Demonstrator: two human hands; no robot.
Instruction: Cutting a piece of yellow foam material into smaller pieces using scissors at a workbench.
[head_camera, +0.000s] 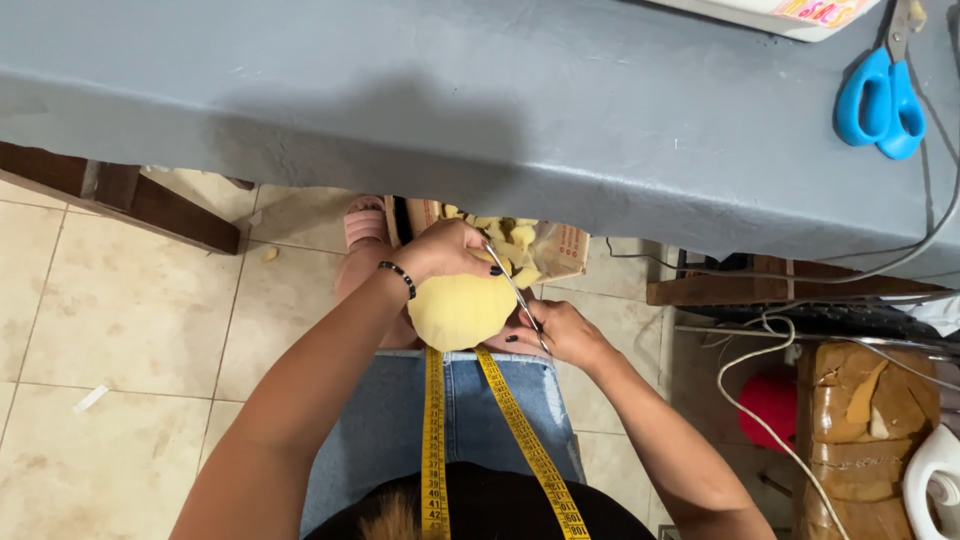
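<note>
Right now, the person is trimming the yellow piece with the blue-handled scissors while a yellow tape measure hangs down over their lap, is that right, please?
Not quite: the blue-handled scissors lie unused on the grey table. The right hand works slim metal scissors on the yellow piece, as the head view shows.

Grey table over a beige tiled floor

You look down past the grey-covered table (480, 110): beige floor tiles (120, 330) lie under it, a dark wooden beam (130, 200) runs below its left edge, and blue-handled scissors (880, 100) rest on its right end.
</note>
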